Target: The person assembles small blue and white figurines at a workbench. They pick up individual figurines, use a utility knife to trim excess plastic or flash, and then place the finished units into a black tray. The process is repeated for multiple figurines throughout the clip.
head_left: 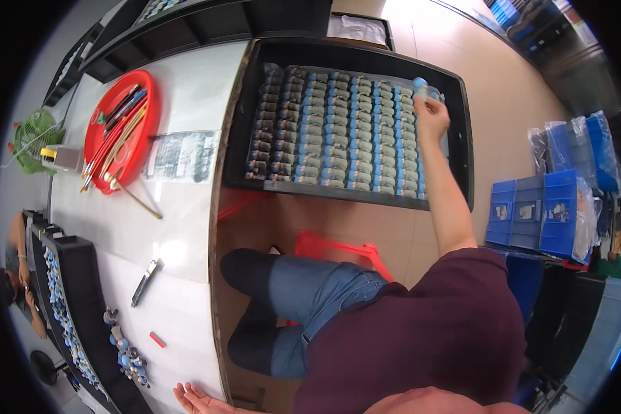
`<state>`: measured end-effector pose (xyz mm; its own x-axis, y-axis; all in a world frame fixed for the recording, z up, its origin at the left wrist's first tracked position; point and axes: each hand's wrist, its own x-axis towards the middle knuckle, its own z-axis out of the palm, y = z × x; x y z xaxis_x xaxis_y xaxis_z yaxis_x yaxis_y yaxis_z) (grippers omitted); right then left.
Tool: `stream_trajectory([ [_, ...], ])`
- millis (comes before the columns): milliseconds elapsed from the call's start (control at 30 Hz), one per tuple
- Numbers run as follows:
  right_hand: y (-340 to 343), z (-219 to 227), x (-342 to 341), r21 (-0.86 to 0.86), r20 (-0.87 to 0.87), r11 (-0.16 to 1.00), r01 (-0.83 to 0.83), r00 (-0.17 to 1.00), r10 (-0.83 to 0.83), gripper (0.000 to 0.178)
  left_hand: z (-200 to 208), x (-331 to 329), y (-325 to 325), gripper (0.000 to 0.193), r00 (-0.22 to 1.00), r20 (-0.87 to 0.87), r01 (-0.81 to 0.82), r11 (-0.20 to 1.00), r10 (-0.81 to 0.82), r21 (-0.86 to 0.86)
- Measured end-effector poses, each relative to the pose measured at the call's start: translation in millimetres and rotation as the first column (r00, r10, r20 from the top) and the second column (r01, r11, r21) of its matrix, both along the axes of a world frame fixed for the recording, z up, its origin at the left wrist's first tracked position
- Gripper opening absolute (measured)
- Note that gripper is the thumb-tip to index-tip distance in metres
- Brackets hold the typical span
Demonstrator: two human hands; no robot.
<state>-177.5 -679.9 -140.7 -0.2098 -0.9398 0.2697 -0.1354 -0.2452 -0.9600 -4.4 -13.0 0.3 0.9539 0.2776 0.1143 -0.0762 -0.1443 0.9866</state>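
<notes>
My right hand (431,119) is over the far right part of a black crate (462,162), its fingers pinched on a small blue-topped figurine (420,84). Inside the crate, rows of similar small figurines (334,130) stand close together; the left rows look darker, the others blue and pale green. My forearm covers part of the rightmost row. Down at the lower edge, my left hand (194,399) rests by the white table's edge, its fingers apart and nothing in them. A loose cluster of small blue and grey figurines (124,348) lies on the table beyond it.
On the white table (179,255) are a red oval tray (150,131) of brushes and pens, a cutter knife (145,283), a small red piece (157,339) and a black bin (76,255) of figurines. Blue crates (524,210) stand at right. A red stool (338,247) is under me. Another person's hands (25,276) show far left.
</notes>
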Motion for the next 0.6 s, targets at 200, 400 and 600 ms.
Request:
stream_trajectory([
  [200,-34,-47,-88,-0.108,-0.683,0.966,0.233,0.689,-0.242,0.026,5,-1,-15,0.034,0.999,-0.035,0.000,0.995,0.004,0.102],
  [400,-50,-69,-104,-0.101,-0.856,0.970,0.219,0.477,-0.197,0.025,2,-1,-12,0.033,0.999,-0.040,-0.005,0.996,0.008,0.089],
  [600,-63,-78,-102,-0.062,-0.894,0.982,0.181,0.427,-0.135,0.026,3,-1,-15,0.034,0.999,-0.032,0.003,0.994,0.001,0.108],
])
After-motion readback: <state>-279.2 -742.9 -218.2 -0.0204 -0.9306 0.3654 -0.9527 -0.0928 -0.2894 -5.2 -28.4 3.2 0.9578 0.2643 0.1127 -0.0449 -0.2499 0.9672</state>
